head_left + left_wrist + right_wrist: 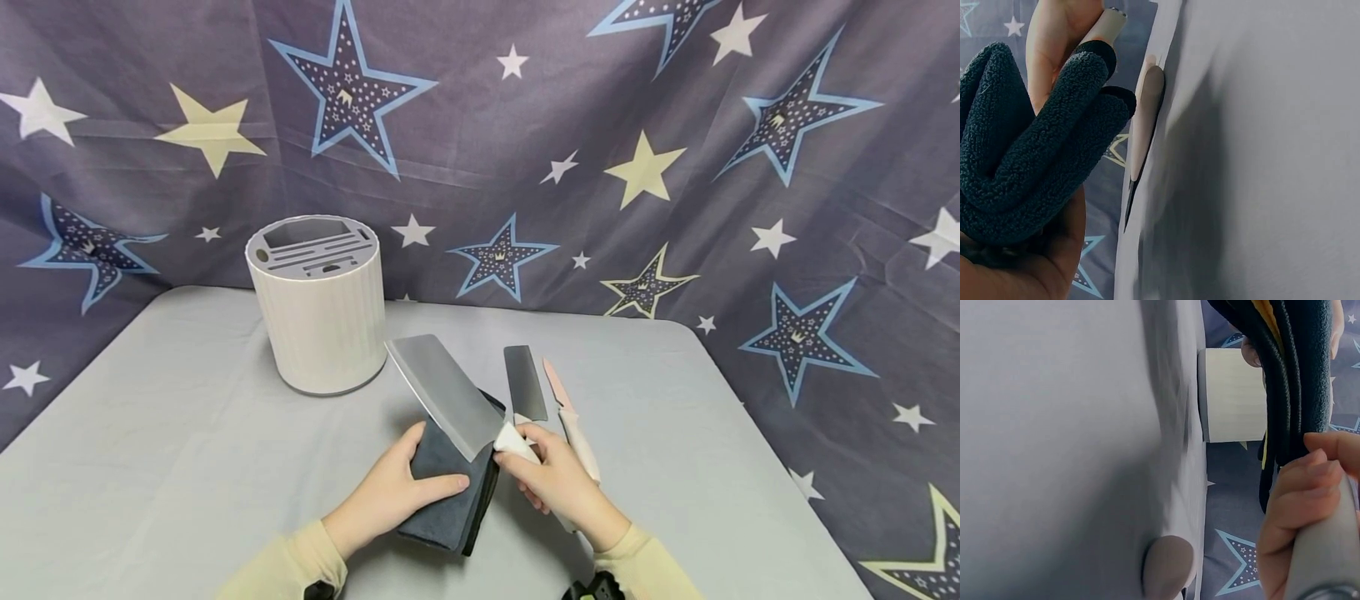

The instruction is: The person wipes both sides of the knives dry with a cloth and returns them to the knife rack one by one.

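Observation:
My left hand [393, 487] grips a folded dark blue-grey cloth [435, 508], its thumb on top and the fingers beneath. Over the cloth lies the wide grey blade of a cleaver [450, 392], pointing up and to the left. My right hand [562, 475] is wrapped around the cleaver's white handle [1325, 544]. In the left wrist view the fuzzy cloth [1035, 144] appears folded in thick layers above the table. Whether the blade's underside touches the cloth is hidden.
Behind the hands, a smaller cleaver [525, 383] and a peach-bladed knife [577, 433] with a pale handle lie on the grey-covered table [187, 467]. A round white knife block [322, 333] with a slotted grey top stands back left. A starry curtain [465, 183] hangs behind.

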Available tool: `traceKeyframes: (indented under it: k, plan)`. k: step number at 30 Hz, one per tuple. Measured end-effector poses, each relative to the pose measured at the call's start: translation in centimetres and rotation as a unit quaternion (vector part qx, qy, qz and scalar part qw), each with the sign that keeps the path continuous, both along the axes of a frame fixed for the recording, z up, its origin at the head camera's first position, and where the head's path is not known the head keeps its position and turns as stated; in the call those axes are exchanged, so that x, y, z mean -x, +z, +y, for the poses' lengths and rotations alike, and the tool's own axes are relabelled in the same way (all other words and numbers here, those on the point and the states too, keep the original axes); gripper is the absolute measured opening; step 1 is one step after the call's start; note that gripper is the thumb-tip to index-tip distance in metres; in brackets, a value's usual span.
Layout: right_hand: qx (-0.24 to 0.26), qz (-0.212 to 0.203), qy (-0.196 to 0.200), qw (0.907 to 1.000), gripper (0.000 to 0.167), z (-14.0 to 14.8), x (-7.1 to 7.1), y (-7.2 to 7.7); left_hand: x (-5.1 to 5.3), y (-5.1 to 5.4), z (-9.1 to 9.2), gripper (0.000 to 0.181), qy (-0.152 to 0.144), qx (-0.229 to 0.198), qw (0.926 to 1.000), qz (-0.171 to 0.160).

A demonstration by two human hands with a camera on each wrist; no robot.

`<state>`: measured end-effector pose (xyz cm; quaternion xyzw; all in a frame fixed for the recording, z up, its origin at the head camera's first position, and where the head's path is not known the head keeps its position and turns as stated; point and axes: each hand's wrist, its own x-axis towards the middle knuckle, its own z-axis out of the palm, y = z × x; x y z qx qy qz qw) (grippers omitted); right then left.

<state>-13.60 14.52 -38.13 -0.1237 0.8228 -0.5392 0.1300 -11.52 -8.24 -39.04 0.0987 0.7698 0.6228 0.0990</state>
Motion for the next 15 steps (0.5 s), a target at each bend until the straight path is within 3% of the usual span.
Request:
traceKeyframes:
  k: [15]
  plan:
    - [0.010,-0.005,-0.003,0.9999,0.030,-0.19,0.11,-0.13,-0.33,0.32,0.26,0.064,0.007,-0.014,0.9996,-0.024]
